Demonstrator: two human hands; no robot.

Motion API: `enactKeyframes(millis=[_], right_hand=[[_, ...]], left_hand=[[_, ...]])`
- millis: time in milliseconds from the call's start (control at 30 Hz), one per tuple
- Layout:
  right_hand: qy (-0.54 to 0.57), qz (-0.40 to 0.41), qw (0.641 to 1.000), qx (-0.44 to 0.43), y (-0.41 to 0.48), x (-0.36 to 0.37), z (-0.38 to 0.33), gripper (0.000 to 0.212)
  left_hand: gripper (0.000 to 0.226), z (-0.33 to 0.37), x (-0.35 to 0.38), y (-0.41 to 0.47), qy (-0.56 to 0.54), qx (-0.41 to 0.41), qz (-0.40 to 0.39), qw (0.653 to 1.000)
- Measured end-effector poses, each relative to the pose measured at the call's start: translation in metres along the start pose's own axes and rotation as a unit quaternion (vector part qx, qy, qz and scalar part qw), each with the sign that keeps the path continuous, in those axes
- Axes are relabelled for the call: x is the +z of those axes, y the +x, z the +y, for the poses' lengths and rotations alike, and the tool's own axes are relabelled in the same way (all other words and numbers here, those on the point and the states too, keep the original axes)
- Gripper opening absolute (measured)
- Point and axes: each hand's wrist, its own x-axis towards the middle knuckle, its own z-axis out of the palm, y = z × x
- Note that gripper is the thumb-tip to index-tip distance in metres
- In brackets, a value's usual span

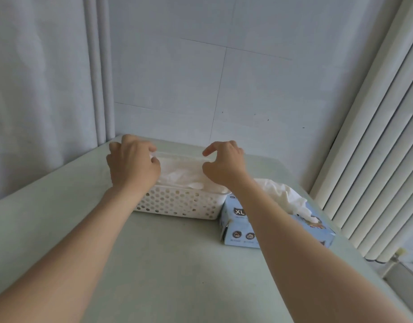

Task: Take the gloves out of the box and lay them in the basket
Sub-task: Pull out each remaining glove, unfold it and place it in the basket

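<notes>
Over the basket at 12 o'clock on the table, both hands grip one white glove (181,167). Left hand (133,163) is palm down, fingers curled, pinching the glove's end at the hand's 3 o'clock side. Right hand (224,163) is palm down too, with the index finger and thumb closed around the other end at its 9 o'clock side. The glove's top edge runs taut between the two hands and the rest sags into the basket. Whether it touches the pile below I cannot tell.

White perforated plastic basket (175,203) is rectangular, with round holes in its near wall. It already holds crumpled white gloves, some bulging over the rim at its 3 o'clock end.

Light-blue glove box (238,231) lies flat just beside the basket, at the basket's 4 o'clock, with "XL" printed on the near end. The right forearm crosses over it. A tuft of white gloves (285,197) sticks up from the box's top opening.

Both things sit on a pale green table (168,264) with bare forearms reaching in from 6 o'clock. Grey curtain (37,89) hangs at 9 o'clock. White tiled wall (200,78) is at 12 o'clock. White ribbed radiator (375,148) stands at 3 o'clock.
</notes>
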Motion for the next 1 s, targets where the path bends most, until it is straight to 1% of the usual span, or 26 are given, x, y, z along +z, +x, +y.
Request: enactKeyframes(millis=[67, 133, 200, 233, 300, 367, 433, 467, 533, 600, 700, 733, 800, 867, 900, 1000], right_hand=[[-0.011, -0.006, 0.997, -0.076, -0.005, 0.004, -0.003, 0.039], [-0.005, -0.060, 0.992, -0.113, -0.009, 0.008, -0.004, 0.040], [-0.017, -0.130, 0.986, -0.106, -0.013, 0.010, -0.004, 0.042], [-0.028, -0.150, 0.983, -0.098, -0.015, 0.010, -0.005, 0.042], [-0.035, -0.152, 0.984, -0.090, -0.018, 0.010, -0.005, 0.040], [-0.033, -0.139, 0.985, -0.097, -0.021, 0.010, -0.005, 0.038], [-0.034, -0.109, 0.987, -0.117, -0.026, 0.010, -0.001, 0.037], [-0.039, -0.079, 0.987, -0.131, -0.029, 0.010, 0.002, 0.037], [-0.041, -0.001, 0.986, -0.160, -0.034, 0.011, 0.014, 0.035], [-0.005, 0.074, 0.982, -0.175, -0.039, 0.010, 0.028, 0.034], [0.046, 0.152, 0.971, -0.176, -0.052, 0.000, 0.047, 0.039], [0.043, 0.168, 0.969, -0.174, -0.056, -0.005, 0.052, 0.043], [-0.003, 0.210, 0.964, -0.162, -0.065, -0.016, 0.067, 0.044], [-0.044, 0.256, 0.958, -0.125, -0.073, -0.030, 0.082, 0.040], [-0.050, 0.267, 0.958, -0.091, -0.077, -0.037, 0.089, 0.037], [-0.030, 0.249, 0.966, 0.067, -0.081, -0.057, 0.107, 0.024]], left_hand=[[0.029, 0.004, -0.001, -0.002, 0.066, 0.016, -0.003, 0.998], [0.027, 0.010, -0.003, -0.004, 0.071, 0.058, -0.018, 0.996], [0.028, 0.017, -0.004, -0.008, 0.070, 0.077, -0.077, 0.992], [0.031, 0.020, -0.005, -0.012, 0.075, 0.073, -0.116, 0.988], [0.036, 0.023, -0.005, -0.018, 0.083, 0.062, -0.176, 0.979], [0.041, 0.025, -0.004, -0.021, 0.099, 0.057, -0.177, 0.977], [0.042, 0.026, -0.004, -0.022, 0.104, 0.071, -0.143, 0.982], [0.041, 0.027, -0.003, -0.023, 0.099, 0.087, -0.117, 0.984], [0.038, 0.029, -0.001, -0.026, 0.079, 0.125, -0.061, 0.987], [0.032, 0.030, 0.003, -0.031, 0.044, 0.169, -0.017, 0.985], [0.031, 0.041, 0.012, -0.043, -0.001, 0.241, -0.006, 0.970], [0.033, 0.045, 0.015, -0.048, -0.007, 0.263, -0.012, 0.965], [0.033, 0.056, 0.023, -0.060, -0.009, 0.311, -0.019, 0.950], [0.030, 0.066, 0.031, -0.072, -0.018, 0.357, -0.018, 0.934], [0.029, 0.072, 0.035, -0.078, -0.027, 0.377, -0.021, 0.926], [0.031, 0.088, 0.046, -0.096, -0.037, 0.422, -0.035, 0.905]])
